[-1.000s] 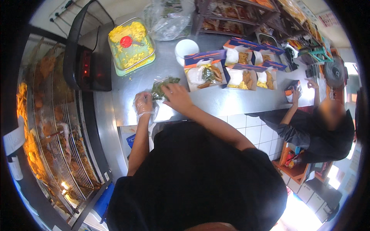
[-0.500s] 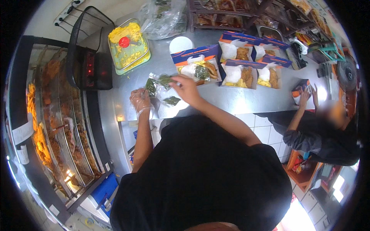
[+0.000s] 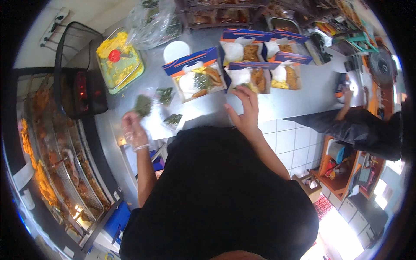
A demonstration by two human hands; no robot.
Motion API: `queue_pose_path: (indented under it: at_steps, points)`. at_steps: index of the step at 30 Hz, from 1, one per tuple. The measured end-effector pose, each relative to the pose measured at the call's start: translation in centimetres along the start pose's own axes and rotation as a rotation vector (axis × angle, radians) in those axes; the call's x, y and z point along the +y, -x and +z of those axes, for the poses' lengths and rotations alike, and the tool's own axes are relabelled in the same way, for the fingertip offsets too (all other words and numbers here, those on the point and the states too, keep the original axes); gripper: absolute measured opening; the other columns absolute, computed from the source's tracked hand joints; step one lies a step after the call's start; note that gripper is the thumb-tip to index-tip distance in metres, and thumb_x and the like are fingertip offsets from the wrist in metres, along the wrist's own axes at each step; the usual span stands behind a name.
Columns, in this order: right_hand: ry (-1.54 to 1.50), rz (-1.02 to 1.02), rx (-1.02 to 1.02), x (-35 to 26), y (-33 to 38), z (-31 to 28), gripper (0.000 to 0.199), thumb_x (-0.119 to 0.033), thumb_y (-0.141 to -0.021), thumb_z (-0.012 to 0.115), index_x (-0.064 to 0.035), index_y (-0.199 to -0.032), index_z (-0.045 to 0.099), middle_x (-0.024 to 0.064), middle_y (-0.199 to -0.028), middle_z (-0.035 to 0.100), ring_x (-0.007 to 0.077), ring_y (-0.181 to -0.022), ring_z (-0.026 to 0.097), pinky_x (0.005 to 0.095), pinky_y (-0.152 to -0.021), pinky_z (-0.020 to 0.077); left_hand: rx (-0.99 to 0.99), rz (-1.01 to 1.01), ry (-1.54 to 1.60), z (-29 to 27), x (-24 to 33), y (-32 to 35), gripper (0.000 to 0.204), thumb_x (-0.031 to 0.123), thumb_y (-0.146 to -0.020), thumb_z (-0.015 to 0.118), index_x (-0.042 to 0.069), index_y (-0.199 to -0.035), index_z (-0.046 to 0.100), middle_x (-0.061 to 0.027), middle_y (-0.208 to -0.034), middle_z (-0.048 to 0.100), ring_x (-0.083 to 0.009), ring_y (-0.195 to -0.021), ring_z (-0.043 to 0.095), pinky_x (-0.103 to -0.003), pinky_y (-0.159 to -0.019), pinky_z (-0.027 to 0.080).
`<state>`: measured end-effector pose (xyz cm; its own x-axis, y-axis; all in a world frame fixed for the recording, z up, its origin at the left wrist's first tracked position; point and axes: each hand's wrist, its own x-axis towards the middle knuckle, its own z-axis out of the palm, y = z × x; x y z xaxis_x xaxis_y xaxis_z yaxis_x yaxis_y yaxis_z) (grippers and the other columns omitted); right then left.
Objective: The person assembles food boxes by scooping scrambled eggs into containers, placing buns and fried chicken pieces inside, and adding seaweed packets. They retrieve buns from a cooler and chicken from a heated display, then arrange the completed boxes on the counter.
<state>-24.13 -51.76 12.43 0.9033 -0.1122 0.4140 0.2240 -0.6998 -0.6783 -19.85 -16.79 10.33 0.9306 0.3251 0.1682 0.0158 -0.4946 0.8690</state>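
Note:
My left hand, in a clear plastic glove, is closed at the edge of a blurred dark green leafy piece. Beside it on the steel counter lie two more dark green pieces in clear wrap, one a leafy packet near the front edge. My bare right hand has its thumb and fingers apart. Its fingertips reach the front of an open meal box with fried chicken in it, where a bit of green shows under them. Between my hands stands another meal box, holding rice, yellow shreds, chicken and a green piece.
Several filled boxes stand behind and right of my right hand. A tray of yellow shreds with a red-topped utensil is at back left, near a white round lid and a plastic bag. A co-worker stands at the right.
My right hand has left the green packets and moved right to another box. My left hand has a green piece at its fingers, apart from the others. The view has shifted.

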Motion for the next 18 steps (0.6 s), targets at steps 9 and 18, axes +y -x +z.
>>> queue_pose_path:
  at_steps: [9,18]
  points:
    - [-0.752,0.371,-0.067,-5.5,-1.9,3.2,0.027,-0.01,-0.087,0.062,0.0017,-0.111,0.057,0.012,-0.092,0.061,0.0125,-0.081,0.057,0.0272,-0.07,0.0458,-0.712,-0.253,0.993,11.0,11.7,4.8,0.047,0.021,-0.085,0.067,0.004,-0.124,0.045,-0.0042,-0.116,0.053,-0.0134,-0.108,0.05,-0.026,-0.091,0.041]
    - [-0.076,0.15,0.682,1.0,-1.1,-2.3,0.019,-0.005,-0.093,0.046,0.0032,-0.108,0.056,0.0123,-0.09,0.059,0.0189,-0.077,0.057,0.028,-0.071,0.0467,-0.744,-0.819,0.887,13.8,12.2,4.7,0.032,0.015,-0.087,0.064,0.004,-0.115,0.051,-0.0097,-0.101,0.06,-0.018,-0.087,0.059,-0.03,-0.076,0.051]
